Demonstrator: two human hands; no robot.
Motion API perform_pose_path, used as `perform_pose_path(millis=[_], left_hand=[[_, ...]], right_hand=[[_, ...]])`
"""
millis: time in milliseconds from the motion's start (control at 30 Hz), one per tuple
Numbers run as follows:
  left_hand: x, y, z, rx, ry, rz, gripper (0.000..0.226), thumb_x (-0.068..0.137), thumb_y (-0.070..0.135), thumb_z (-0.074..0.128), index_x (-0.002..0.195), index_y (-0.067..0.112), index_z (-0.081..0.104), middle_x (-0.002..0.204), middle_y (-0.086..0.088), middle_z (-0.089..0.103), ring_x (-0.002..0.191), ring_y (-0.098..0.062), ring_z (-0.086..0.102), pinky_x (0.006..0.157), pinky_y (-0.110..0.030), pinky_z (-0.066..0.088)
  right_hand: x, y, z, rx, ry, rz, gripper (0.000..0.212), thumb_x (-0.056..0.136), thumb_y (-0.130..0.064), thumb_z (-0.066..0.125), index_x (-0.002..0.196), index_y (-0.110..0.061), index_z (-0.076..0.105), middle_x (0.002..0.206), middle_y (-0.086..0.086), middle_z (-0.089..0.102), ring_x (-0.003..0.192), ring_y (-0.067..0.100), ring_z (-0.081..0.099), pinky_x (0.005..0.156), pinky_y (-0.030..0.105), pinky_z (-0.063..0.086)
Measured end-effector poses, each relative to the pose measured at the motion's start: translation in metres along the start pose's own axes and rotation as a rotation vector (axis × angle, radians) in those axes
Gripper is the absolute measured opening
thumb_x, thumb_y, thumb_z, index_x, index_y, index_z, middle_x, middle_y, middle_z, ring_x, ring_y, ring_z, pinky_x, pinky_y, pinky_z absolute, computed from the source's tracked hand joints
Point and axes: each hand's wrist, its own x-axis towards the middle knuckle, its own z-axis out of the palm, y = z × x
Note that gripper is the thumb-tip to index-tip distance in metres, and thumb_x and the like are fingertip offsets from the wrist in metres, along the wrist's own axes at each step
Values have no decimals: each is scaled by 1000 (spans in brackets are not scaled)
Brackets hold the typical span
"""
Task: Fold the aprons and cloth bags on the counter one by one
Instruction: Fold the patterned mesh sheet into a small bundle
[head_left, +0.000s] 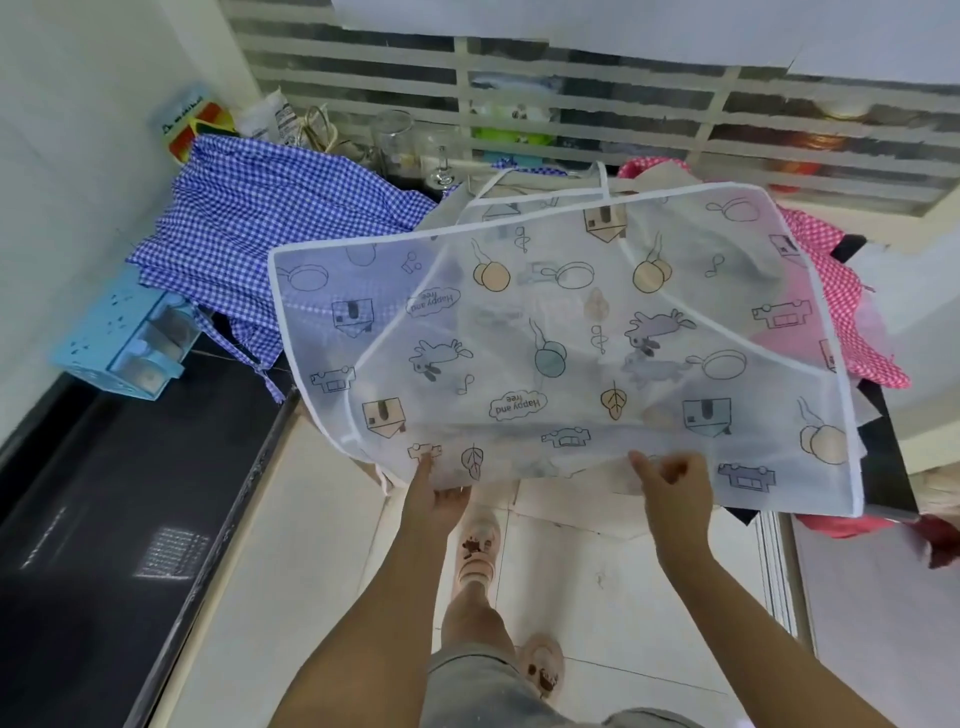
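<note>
1. The apron (561, 332) is a thin, see-through white sheet bound in white piping. It is printed with houses, rabbits, pans, leaves and "Happy and free" clouds, which read upside down from here. It is spread wide over the far end of the black counter (130, 493), and its near hem hangs past the counter's edge above the tiled floor.
2. The left hand (434, 499) pinches the near hem left of its middle. The right hand (672, 493) grips the hem further right, thumb on top and fingers curled in.
3. The left hand's lower fingers are hidden under the fabric. I cannot tell whether the apron rests on the pile beneath or is held just above it. Curved seams show faintly through the top layer.
4. A crumpled blue gingham cloth (249, 223) fills the counter's far left corner, partly under the apron. A pink gingham cloth (841, 291) shows at the right edge, mostly covered. A pale blue plastic drawer box (124, 338) sits at the counter's left edge.
</note>
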Motion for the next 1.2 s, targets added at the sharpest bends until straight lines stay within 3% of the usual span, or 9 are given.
perform_pose_path(millis=[167, 333, 433, 500, 600, 767, 967, 1100, 1200], left_hand=[[-3, 6, 11, 20, -11, 99, 7, 93, 10, 56, 98, 10, 61, 74, -8, 73, 65, -21, 71, 68, -34, 57], [-14, 17, 2, -56, -92, 212, 39, 92, 1, 49, 129, 11, 56, 122, -9, 64, 112, -25, 61, 85, -38, 55], [-38, 28, 4, -27, -146, 319, 29, 100, 13, 45, 126, 15, 57, 117, -1, 69, 106, -16, 66, 77, -34, 59], [-51, 40, 11, -3, -130, 311, 23, 102, 7, 40, 113, 22, 54, 94, 18, 73, 84, 4, 68, 66, -16, 56], [-63, 70, 23, 120, -168, 419, 32, 96, -6, 46, 124, 10, 50, 110, 1, 66, 83, 1, 65, 84, -22, 53], [-51, 134, 33, 248, 237, 611, 12, 95, 24, 58, 93, 12, 59, 114, -5, 61, 83, -14, 62, 86, -31, 52], [-47, 140, 24, 399, 505, 634, 26, 95, 41, 50, 84, 17, 51, 121, -3, 58, 104, -19, 58, 84, -32, 49], [-48, 117, 28, 297, 296, 657, 44, 91, 39, 61, 122, 9, 55, 110, -5, 60, 87, -21, 62, 70, -29, 54], [-52, 96, 27, 375, 6, 406, 23, 93, 24, 60, 113, 13, 57, 121, -11, 61, 100, -25, 63, 82, -36, 53]], right_hand=[[-19, 11, 4, 677, -285, 877, 48, 82, -49, 66, 97, -5, 51, 91, 16, 59, 78, 28, 61, 61, 32, 58], [3, -3, 9, 969, -154, 736, 73, 56, -24, 87, 120, -7, 56, 100, 10, 64, 88, 23, 62, 68, 33, 57], [24, -30, -2, 1082, -191, 467, 98, 45, -23, 92, 134, -13, 53, 120, 7, 66, 109, 23, 63, 75, 35, 59], [25, -62, -14, 1093, -282, 322, 79, 60, -25, 87, 131, -14, 54, 127, 6, 63, 114, 21, 62, 86, 36, 56], [36, -86, -39, 1166, -315, 233, 31, 96, -22, 52, 125, -13, 59, 127, 6, 63, 115, 21, 62, 94, 36, 51], [51, -39, -57, 1110, -46, 647, 36, 100, -26, 46, 134, -16, 52, 113, 5, 68, 97, 20, 66, 70, 33, 58], [-4, 0, -27, 800, -105, 896, 36, 92, -24, 61, 113, 0, 45, 107, 18, 46, 110, 31, 51, 95, 41, 44], [-7, -14, -11, 842, -155, 888, 49, 84, -31, 71, 115, 0, 50, 117, 19, 50, 112, 35, 53, 79, 44, 56], [1, -20, -10, 773, -197, 881, 47, 85, -28, 70, 117, 0, 51, 119, 20, 50, 106, 40, 56, 70, 50, 58]])
